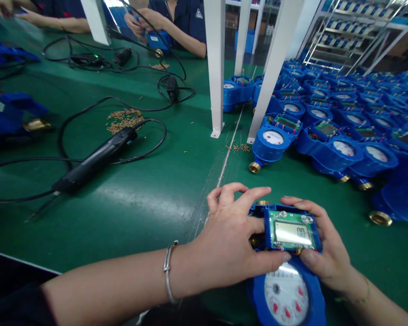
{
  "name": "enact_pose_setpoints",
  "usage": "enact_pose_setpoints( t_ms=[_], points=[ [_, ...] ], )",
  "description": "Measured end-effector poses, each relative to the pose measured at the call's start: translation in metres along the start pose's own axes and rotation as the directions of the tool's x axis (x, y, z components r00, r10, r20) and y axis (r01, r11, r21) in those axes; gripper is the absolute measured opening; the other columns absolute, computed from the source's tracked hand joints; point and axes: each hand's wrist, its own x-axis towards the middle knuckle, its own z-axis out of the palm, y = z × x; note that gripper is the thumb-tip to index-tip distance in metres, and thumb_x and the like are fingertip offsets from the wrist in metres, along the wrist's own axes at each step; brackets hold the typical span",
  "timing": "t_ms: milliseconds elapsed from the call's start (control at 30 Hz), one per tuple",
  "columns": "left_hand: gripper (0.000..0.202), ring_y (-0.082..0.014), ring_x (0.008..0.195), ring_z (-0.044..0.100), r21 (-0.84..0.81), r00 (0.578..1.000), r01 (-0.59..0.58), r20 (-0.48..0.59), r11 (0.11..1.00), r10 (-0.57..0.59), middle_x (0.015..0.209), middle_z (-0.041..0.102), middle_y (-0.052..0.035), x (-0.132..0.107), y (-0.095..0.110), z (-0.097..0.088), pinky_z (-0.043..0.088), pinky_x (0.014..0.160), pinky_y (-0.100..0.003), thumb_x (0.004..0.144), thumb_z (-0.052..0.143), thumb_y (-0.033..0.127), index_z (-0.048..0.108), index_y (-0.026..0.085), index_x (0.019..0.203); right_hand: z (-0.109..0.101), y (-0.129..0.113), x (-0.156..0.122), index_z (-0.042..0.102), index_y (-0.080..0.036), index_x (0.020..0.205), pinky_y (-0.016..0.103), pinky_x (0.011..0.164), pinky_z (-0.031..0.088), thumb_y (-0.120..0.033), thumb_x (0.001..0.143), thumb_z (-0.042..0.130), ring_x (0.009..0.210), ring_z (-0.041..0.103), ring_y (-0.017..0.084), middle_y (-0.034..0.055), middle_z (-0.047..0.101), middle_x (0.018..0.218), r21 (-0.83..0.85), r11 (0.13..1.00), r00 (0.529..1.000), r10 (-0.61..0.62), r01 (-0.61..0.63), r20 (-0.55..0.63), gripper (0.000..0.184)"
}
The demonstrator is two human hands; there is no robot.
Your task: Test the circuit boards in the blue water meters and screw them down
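A blue water meter (285, 294) lies at the bottom of the view, with its white dial facing up and partly cut off by the frame. Above the dial, a blue-framed electronic module (290, 231) with a green circuit board and an LCD screen sits in the meter's top. My left hand (229, 231) grips the module's left side, its fingers spread over the meter's edge. My right hand (323, 253) holds the module's right side, thumb on the frame. The hands hide the meter's body beneath the module.
Rows of blue water meters (340, 149) with brass ends cover the green work mat (149, 213) to the right. On the left lie a black electric screwdriver (95, 158), its cables and scattered brass screws (124, 120). White posts (216, 59) stand ahead. A co-worker's hands (139, 20) work beyond.
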Motion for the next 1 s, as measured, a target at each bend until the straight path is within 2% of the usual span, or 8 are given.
enact_pose_setpoints(
  t_ms=[200,300,400,500,600,833,933,1000],
  points=[
    [0.030,-0.0355,0.124,0.032,-0.187,0.982,0.172,0.115,0.967,-0.153,0.144,0.044,0.0087,0.001,0.001,0.000,0.027,0.097,-0.061,0.063,0.076,0.060,0.074,0.034,0.078,0.000,0.002,-0.001,0.042,-0.030,0.131,0.019,0.106,0.041,-0.043,0.085,0.066,0.129,0.044,0.013,0.0033,0.045,0.136,0.050,0.998,1.000,0.021,-0.022,0.007,0.054],
    [0.034,-0.0344,0.124,0.033,-0.275,0.969,0.239,0.123,0.931,-0.213,0.143,0.044,0.0089,0.001,0.000,0.002,0.030,0.099,-0.059,0.058,0.080,0.062,0.073,0.033,0.075,0.000,0.002,-0.002,0.043,-0.031,0.131,0.019,0.105,0.042,-0.043,0.085,0.066,0.129,0.044,0.013,0.0032,0.045,0.136,0.067,0.997,1.000,0.029,-0.030,0.010,0.054],
    [0.038,-0.0328,0.126,0.034,-0.342,0.963,0.269,0.099,0.900,-0.251,0.139,0.045,0.0053,0.000,0.001,0.005,0.031,0.103,-0.056,0.054,0.083,0.058,0.074,0.035,0.083,0.000,0.002,-0.003,0.043,-0.031,0.131,0.018,0.105,0.042,-0.042,0.084,0.067,0.129,0.045,0.012,0.0028,0.046,0.135,0.068,0.997,1.000,0.029,-0.030,0.009,0.053],
    [0.048,-0.0329,0.126,0.036,-0.403,0.946,0.318,0.071,0.858,-0.317,0.135,0.044,-0.0025,-0.002,0.004,0.009,0.033,0.104,-0.055,0.049,0.088,0.051,0.073,0.030,0.090,-0.001,0.001,-0.004,0.044,-0.031,0.130,0.018,0.104,0.043,-0.043,0.084,0.066,0.129,0.045,0.012,0.0033,0.046,0.135,0.055,0.998,1.000,0.030,-0.030,0.001,0.052],
    [0.053,-0.0342,0.130,0.034,-0.458,0.944,0.308,0.036,0.834,-0.329,0.133,0.039,-0.0079,-0.006,0.006,0.015,0.034,0.106,-0.056,0.049,0.088,0.046,0.068,0.023,0.092,-0.002,0.002,-0.005,0.046,-0.030,0.129,0.020,0.103,0.044,-0.045,0.083,0.067,0.128,0.047,0.014,0.0047,0.047,0.135,0.031,0.999,0.999,0.034,-0.034,-0.011,0.053],
    [0.055,-0.0372,0.130,0.034,-0.566,0.945,0.266,-0.006,0.780,-0.327,0.133,0.026,-0.0123,-0.013,0.010,0.024,0.039,0.104,-0.058,0.053,0.087,0.037,0.054,0.019,0.094,0.000,0.003,-0.008,0.049,-0.028,0.127,0.029,0.097,0.050,-0.047,0.081,0.068,0.124,0.052,0.021,0.0089,0.046,0.137,0.009,0.998,0.997,0.056,-0.056,-0.059,0.053],
    [0.067,-0.0375,0.132,0.030,-0.580,0.938,0.234,-0.078,0.780,-0.339,0.131,0.026,-0.0153,-0.014,0.010,0.028,0.040,0.104,-0.057,0.052,0.087,0.037,0.042,0.020,0.098,0.000,0.002,-0.009,0.048,-0.028,0.127,0.031,0.093,0.053,-0.048,0.081,0.068,0.122,0.054,0.023,0.0096,0.043,0.141,0.005,0.997,0.995,0.076,-0.076,-0.064,0.054],
    [0.078,-0.0367,0.131,0.033,-0.600,0.931,0.225,-0.099,0.767,-0.351,0.133,0.024,-0.0179,-0.014,0.009,0.030,0.041,0.104,-0.056,0.050,0.088,0.038,0.035,0.020,0.103,-0.001,0.002,-0.010,0.048,-0.028,0.126,0.030,0.092,0.053,-0.049,0.081,0.068,0.124,0.052,0.023,0.0096,0.041,0.143,-0.026,0.997,0.995,0.070,-0.072,-0.067,0.053]
  ],
)
